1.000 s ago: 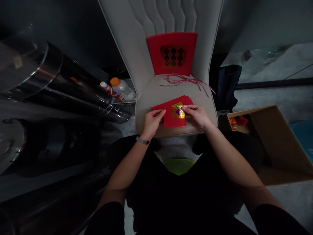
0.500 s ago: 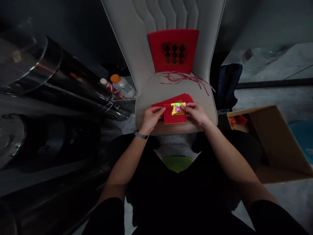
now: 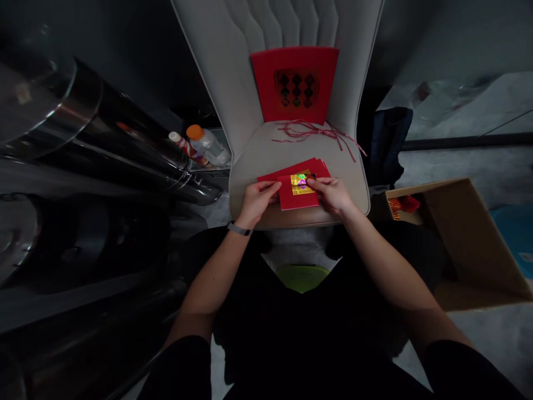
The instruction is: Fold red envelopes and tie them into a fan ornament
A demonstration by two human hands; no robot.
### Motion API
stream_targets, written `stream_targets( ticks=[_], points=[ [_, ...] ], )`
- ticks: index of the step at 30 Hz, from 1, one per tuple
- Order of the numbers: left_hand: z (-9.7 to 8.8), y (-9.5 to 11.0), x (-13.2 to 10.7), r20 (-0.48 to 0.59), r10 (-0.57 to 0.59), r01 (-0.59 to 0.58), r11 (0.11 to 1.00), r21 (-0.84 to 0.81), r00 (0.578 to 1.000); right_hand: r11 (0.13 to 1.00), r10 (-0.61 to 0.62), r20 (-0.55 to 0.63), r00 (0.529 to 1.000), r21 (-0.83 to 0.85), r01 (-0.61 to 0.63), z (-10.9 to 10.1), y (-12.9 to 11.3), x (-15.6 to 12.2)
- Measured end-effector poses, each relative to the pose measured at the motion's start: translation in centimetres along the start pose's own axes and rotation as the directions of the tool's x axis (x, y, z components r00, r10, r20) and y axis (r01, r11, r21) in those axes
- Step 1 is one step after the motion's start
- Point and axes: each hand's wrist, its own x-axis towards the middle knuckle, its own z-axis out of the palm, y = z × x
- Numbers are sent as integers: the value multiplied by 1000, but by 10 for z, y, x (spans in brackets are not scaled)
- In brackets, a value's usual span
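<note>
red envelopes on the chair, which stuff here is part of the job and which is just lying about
In use: left hand, right hand, red envelopes, gold sticker.

Lying about: red card, pink string, plastic bottle, steel cylinders, cardboard box.

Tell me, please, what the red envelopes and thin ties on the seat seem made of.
The red envelopes look like matte paper: flat, unglossy faces, crisp edges. The thin pinkish-red ties look like paper or plastic cord; too fine to tell.
</note>
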Motion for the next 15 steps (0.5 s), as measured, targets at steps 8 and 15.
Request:
stream_targets(
  ticks=[8,15],
  points=[
    [0,-4,-1,27,-14,15,999,-28,1000,986,-103,-124,987,117,117,1,-1,6],
    [-2,-7,0,11,13,-14,999,47,1000,985,-55,-93,994,158,70,2,-2,3]
  ],
)
